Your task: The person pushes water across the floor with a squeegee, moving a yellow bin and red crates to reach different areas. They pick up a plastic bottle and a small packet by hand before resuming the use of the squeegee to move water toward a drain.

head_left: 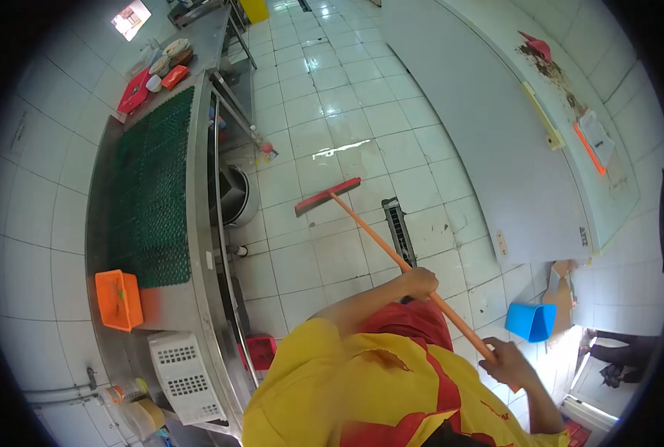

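A floor squeegee with a long orange handle (pixel 371 234) slants from my body down to the tiles. Its red head (pixel 324 197), edged with a dark blade, rests on the white tiled floor. My left hand (pixel 419 283) is wrapped round the middle of the handle. Closer to its top end, my right hand (pixel 507 363) grips the same handle beside my yellow and red clothing. Beyond the squeegee head, the tiles have a wet shine (pixel 342 150). A dark floor drain grate (pixel 397 227) lies just right of the handle.
On the left runs a steel counter with a green mat (pixel 153 190), an orange basket (pixel 119 300) and a white crate (pixel 187 376). A round bin (pixel 248 201) stands beneath it. At right are a large white chest (pixel 488 127) and a blue bin (pixel 522 320); a person's legs (pixel 623 349) show beyond.
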The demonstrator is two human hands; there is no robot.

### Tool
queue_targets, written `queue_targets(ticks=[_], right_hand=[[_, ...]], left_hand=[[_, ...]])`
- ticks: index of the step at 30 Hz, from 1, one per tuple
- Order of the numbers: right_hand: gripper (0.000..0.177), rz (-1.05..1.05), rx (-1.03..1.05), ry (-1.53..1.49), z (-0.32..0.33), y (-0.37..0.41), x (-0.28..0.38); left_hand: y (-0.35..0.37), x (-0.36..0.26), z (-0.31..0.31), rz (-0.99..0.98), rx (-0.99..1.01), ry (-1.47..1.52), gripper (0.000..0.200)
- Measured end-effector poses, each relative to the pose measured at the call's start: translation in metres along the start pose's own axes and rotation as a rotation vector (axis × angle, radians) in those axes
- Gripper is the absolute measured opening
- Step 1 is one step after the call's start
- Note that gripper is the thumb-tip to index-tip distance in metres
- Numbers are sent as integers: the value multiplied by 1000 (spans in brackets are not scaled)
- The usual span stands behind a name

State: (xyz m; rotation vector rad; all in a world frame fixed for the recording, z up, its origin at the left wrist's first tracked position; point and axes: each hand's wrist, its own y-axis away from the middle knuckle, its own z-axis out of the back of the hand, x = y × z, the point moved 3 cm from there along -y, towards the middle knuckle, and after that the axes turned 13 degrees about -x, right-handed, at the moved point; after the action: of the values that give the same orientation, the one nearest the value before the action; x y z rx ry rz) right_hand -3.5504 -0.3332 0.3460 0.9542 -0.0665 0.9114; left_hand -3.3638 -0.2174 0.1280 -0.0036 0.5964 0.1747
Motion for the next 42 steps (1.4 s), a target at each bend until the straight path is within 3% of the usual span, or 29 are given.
queue_targets(ticks=[5,7,9,11,13,16,17,18,19,20,21,22,23,25,27,29,31,33,34,35,37,39,41,42], right_hand=[[37,49,-136,102,-25,-93,-22],[32,169,-187,193,-37,-151,-32],[31,127,-200,182,-32,-211,-22],[27,231,-307,226,-14,-265,-10],[26,257,-313,124,7,-300,-1],[19,218,-298,89,22,-330,-6],[17,163,-285,57,31,-339,-13],[17,168,-264,73,35,-349,-28],[17,189,-294,121,34,-364,-49],[18,206,-327,164,33,-381,-52],[18,201,-314,170,39,-397,-37],[20,-217,-138,-19,46,-411,-19],[23,-638,40,-206,43,-420,-4],[27,-696,49,-312,31,-457,16],[28,-594,-112,-400,21,-498,45],[31,-618,-162,-248,1,-524,68],[36,-448,-338,206,-25,-561,82],[40,-450,-495,378,-50,-574,137],[39,-624,-455,243,-70,-579,129],[36,-758,-388,154,-76,-590,186],[35,-1019,-263,-104,-103,-600,217],[35,-1124,-173,-199,-125,-608,250],[34,-1225,-111,-261,-144,-618,264],[33,-1224,-71,-258,-151,-618,260]], left_hand=[[-46,70,-9,-21,-15,-121,11],[-65,84,-7,-113,-103,-67,12],[-85,102,11,-61,-4,-26,22],[-86,113,71,-113,-315,-31,33],[-71,161,106,80,-559,386,40],[-4,256,130,568,-829,707,38],[30,295,111,753,-973,582,32],[69,319,114,900,-995,405,26],[105,343,112,1055,-914,356,23],[134,354,119,1251,-954,364,18],[171,387,84,1242,-1088,309,18],[192,395,101,1375,-1064,367,17],[217,418,95,1380,-1121,356,15],[253,466,95,1412,-1167,337,14],[271,526,109,1443,-1184,380,17],[288,601,127,1470,-1196,427,20],[297,709,145,1464,-1197,341,20],[314,820,145,1514,-1038,115,21],[319,868,152,1520,-987,93,22],[322,911,167,1561,-1098,66,28],[317,981,183,1521,-1172,-200,41],[314,1029,202,1563,-1142,-280,45],[322,1069,184,1513,-837,-102,42],[325,1070,176,1538,-806,-91,42]])
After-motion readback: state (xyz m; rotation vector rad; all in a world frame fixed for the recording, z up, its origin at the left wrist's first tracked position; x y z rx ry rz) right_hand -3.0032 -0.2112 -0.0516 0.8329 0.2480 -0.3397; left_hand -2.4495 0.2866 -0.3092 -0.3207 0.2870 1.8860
